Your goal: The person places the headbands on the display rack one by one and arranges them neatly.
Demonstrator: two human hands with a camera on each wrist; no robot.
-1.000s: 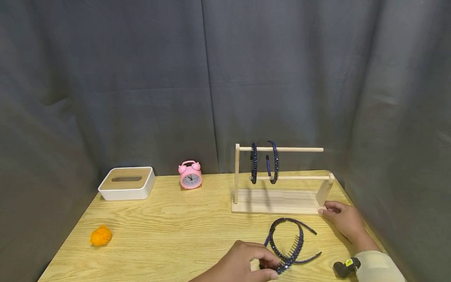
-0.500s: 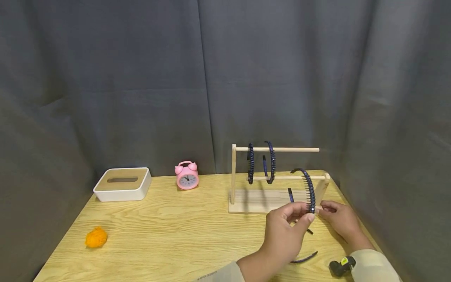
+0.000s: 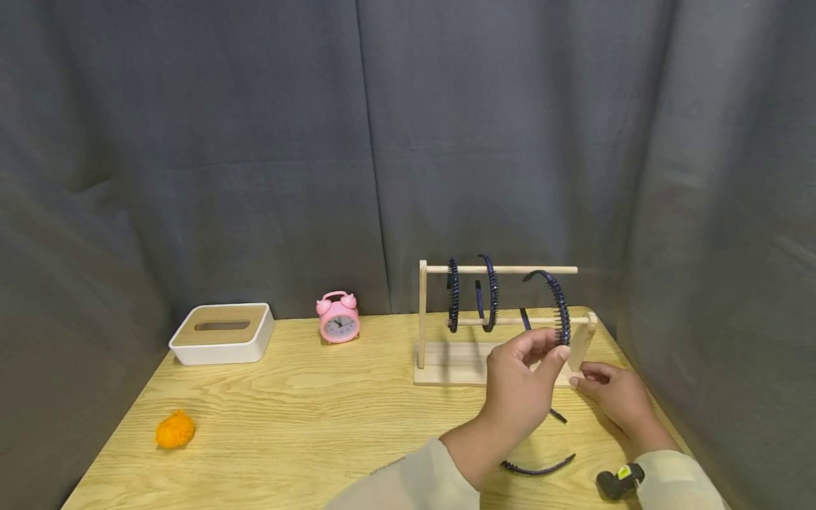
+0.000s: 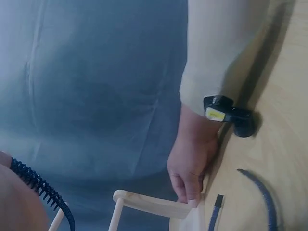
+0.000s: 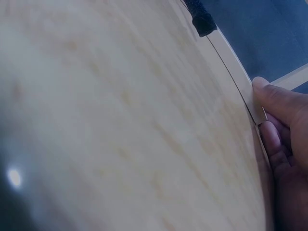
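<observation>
My left hand (image 3: pixel 523 379) pinches a dark blue toothed headband (image 3: pixel 559 304) by its lower front side. That headband stands upright in front of the right part of a wooden rack (image 3: pixel 446 365) with two rods. In the left wrist view the held headband (image 4: pixel 37 183) shows its teeth and beads. My right hand (image 3: pixel 618 400) grips the rack's front right base corner; in the right wrist view its thumb (image 5: pixel 272 94) presses on the base edge. Two similar headbands, one at the left (image 3: pixel 453 297) and one beside it (image 3: pixel 494 297), hang over the rods.
More headband ends (image 3: pixel 542 470) lie on the table in front of the rack, partly behind my left arm. A pink alarm clock (image 3: pixel 339 322), a white tissue box (image 3: pixel 223 353) and an orange fluffy ball (image 3: pixel 175 429) are on the left. Grey curtains (image 3: pixel 255 177) surround the table.
My left hand has picked the headband up off the table and carried it up and forward to the rack's right part. My right hand stays at the base corner.
</observation>
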